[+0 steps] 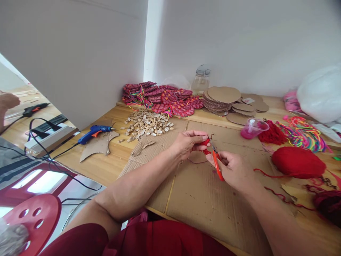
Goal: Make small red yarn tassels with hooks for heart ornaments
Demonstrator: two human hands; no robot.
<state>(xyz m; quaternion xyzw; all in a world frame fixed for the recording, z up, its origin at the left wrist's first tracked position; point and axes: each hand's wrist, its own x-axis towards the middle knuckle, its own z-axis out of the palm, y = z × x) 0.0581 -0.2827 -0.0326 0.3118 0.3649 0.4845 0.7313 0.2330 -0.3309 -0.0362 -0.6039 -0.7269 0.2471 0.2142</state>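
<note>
My left hand (188,142) pinches a small red yarn tuft (205,143) above the flat cardboard sheet (202,199) on the table. My right hand (234,169) is closed round the handles of red scissors (217,161), whose blades point up at the tuft. Both hands are close together over the middle of the cardboard. A ball of red yarn (298,161) lies to the right, with a strand trailing toward my right hand.
A blue glue gun (94,131) lies at left beside a heap of pale seeds (146,124). At the back are woven red mats (165,97), stacked cardboard discs (222,97), a pink plastic cup (253,128) and neon cords (303,133). A red stool (32,220) stands lower left.
</note>
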